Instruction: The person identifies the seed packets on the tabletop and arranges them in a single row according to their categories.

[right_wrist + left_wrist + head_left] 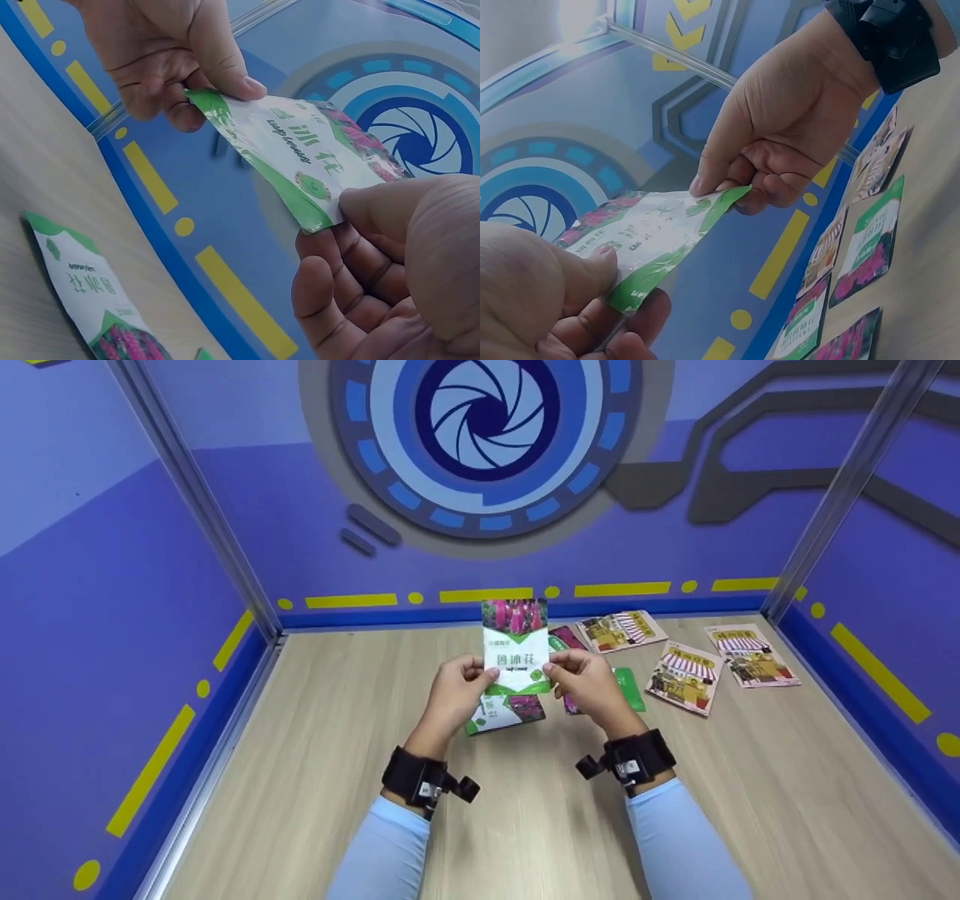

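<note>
Both hands, the left hand (452, 694) and right hand (589, 681), pinch the seed packet's (515, 646) lower corners, holding it upright above the desk (337, 750), apparently for inspection; setting it down calls for a clear spot.

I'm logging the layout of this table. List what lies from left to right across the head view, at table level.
Left hand → held seed packet → right hand → green packet → striped-awning packet → far-right awning packet.

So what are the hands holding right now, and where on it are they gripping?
A seed packet, held upright above the table. The left hand pinches its lower left corner, and the right hand pinches its lower right corner.
</note>
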Motion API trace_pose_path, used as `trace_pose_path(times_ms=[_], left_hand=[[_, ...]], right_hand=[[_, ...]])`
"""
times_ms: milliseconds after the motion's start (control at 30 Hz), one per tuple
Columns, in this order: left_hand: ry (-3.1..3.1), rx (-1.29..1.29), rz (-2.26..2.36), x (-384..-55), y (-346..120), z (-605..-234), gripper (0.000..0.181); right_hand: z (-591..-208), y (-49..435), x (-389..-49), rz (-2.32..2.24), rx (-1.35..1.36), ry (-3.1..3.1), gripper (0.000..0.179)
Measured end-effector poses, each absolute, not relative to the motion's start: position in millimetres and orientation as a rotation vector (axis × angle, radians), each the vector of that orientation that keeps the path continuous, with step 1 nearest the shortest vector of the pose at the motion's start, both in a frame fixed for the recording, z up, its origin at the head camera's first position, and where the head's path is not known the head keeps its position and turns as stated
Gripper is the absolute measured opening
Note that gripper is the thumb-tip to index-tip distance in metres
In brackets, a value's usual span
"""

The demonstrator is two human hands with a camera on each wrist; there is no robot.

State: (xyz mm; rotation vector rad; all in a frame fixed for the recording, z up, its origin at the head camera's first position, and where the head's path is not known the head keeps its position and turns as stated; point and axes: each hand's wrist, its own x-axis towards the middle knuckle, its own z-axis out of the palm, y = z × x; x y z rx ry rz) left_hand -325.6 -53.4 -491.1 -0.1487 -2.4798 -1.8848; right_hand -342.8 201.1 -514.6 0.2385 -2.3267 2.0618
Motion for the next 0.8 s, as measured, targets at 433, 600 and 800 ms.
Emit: trace_pose_path(times_ms=[433, 600, 800], left_hand=[[-2.499, -0.149, -1.939, -316, -54, -479, 0.018], [-2.509, -0.143, -1.933, -314, -53, -475, 0.018], [-2.500, -0.154, -1.940, -314, -51, -476, 0.017]], right_hand=[[-505, 208, -336, 2.092, 0.315, -2.277, 0.008], [-502, 208, -334, 2.111, 0.325, -2.252, 0.005], [-502, 209, -334, 2.103, 0.333, -2.240, 0.006]])
